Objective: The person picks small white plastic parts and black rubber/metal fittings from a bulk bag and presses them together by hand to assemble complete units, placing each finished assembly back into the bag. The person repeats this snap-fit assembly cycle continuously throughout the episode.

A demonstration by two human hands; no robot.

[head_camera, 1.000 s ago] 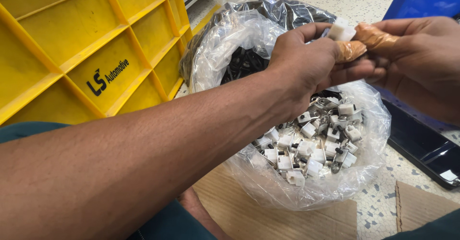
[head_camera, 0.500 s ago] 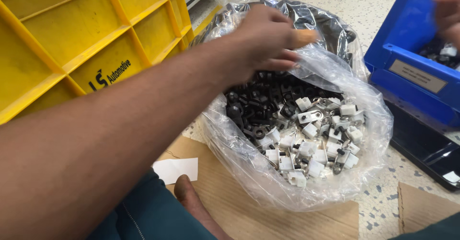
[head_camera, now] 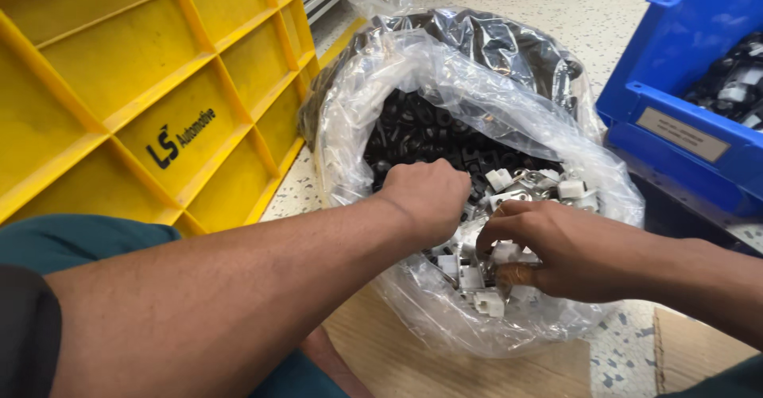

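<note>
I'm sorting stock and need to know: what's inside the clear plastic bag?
The clear plastic bag holds small black parts at the back and small white parts at the front. The left hand and right hand reach in, covering what lies beneath them; deeper layers are hidden.

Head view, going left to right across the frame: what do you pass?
Yellow crate → left hand in the clear bag of small parts → right hand on the white parts → blue bin.
</note>
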